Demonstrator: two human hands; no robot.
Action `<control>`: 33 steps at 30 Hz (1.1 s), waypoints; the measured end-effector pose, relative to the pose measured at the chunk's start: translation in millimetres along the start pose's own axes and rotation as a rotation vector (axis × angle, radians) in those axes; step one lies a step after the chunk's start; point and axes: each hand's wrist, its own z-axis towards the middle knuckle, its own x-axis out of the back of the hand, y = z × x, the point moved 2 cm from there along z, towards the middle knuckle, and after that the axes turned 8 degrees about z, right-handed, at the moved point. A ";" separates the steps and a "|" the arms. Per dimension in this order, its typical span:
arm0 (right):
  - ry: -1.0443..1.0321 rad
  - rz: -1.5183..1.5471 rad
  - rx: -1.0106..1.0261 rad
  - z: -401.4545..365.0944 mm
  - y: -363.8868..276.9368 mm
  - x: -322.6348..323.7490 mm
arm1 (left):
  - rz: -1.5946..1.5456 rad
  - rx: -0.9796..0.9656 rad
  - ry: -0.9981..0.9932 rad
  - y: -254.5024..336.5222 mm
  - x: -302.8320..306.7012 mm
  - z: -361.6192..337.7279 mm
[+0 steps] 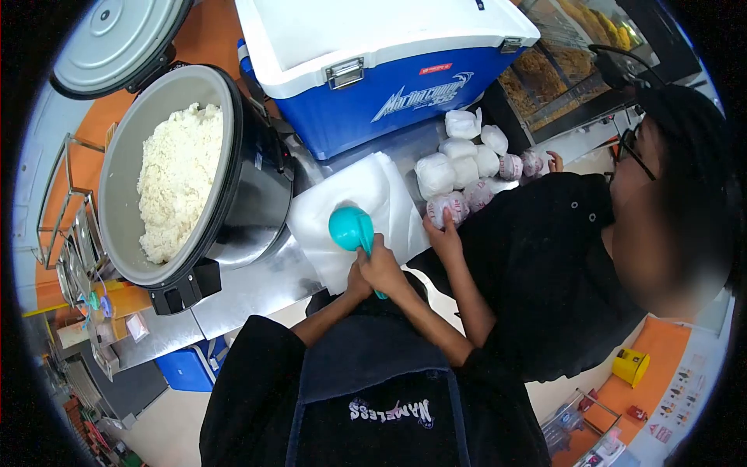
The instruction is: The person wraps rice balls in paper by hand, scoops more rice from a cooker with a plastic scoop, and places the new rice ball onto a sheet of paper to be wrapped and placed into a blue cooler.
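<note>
A teal rice scoop (351, 228) is held over a stack of white paper sheets (319, 206), its rounded bowl facing up toward me. My right hand (382, 268) is closed around its handle, whose end sticks out below the fingers. My left hand (356, 285) is beside the right one at the handle, and its fingers are mostly hidden, so I cannot see whether it grips too. Left of the paper stands a large open rice cooker (257, 187) with a mound of white rice (180, 183) inside.
Behind the paper is a blue-and-white cooler box (389, 101). Several wrapped white bundles (459, 167) lie to the right. A co-worker in black (545, 272) stands close on my right, one hand (445, 233) on a printed bundle. A glass food case (572, 54) is at back right.
</note>
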 end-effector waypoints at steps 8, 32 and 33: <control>0.019 -0.354 0.393 -39.7 -6.3 -9.0 | -0.365 0.267 -0.116 16.5 -3.8 6.3; 0.183 0.887 -0.297 -15.6 72.8 59.3 | -1.046 0.658 -0.117 45.4 -2.9 22.4; 0.170 0.920 -0.303 -14.1 75.3 59.1 | -1.015 0.645 -0.141 48.5 -1.9 22.2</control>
